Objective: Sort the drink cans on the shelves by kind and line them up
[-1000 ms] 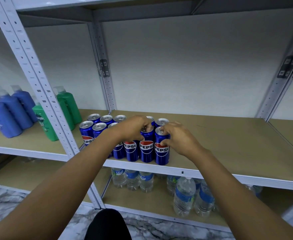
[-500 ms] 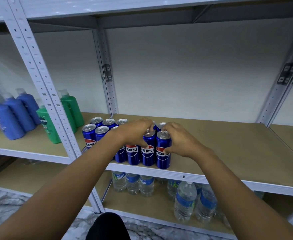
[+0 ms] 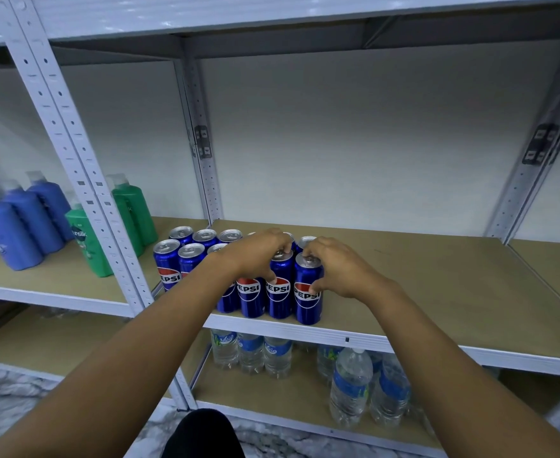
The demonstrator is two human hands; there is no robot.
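Note:
Several blue Pepsi cans (image 3: 251,299) stand upright in two rows at the front left of the middle shelf (image 3: 437,309). My left hand (image 3: 255,256) curls over the top of the second can from the right (image 3: 279,297), thumb on its front. My right hand (image 3: 338,269) grips the rightmost front can (image 3: 306,305), fingers at its top and thumb on its label. The back-row cans (image 3: 205,235) are partly hidden behind my hands.
Blue bottles (image 3: 14,233) and green bottles (image 3: 90,239) stand on the left bay. Water bottles (image 3: 351,388) fill the shelf below. White perforated uprights (image 3: 83,180) divide the bays. Bare shelf board stretches right of the cans.
My hands stay on the two rightmost front cans; the right thumb has slid lower on the end can's label. The view has shifted slightly.

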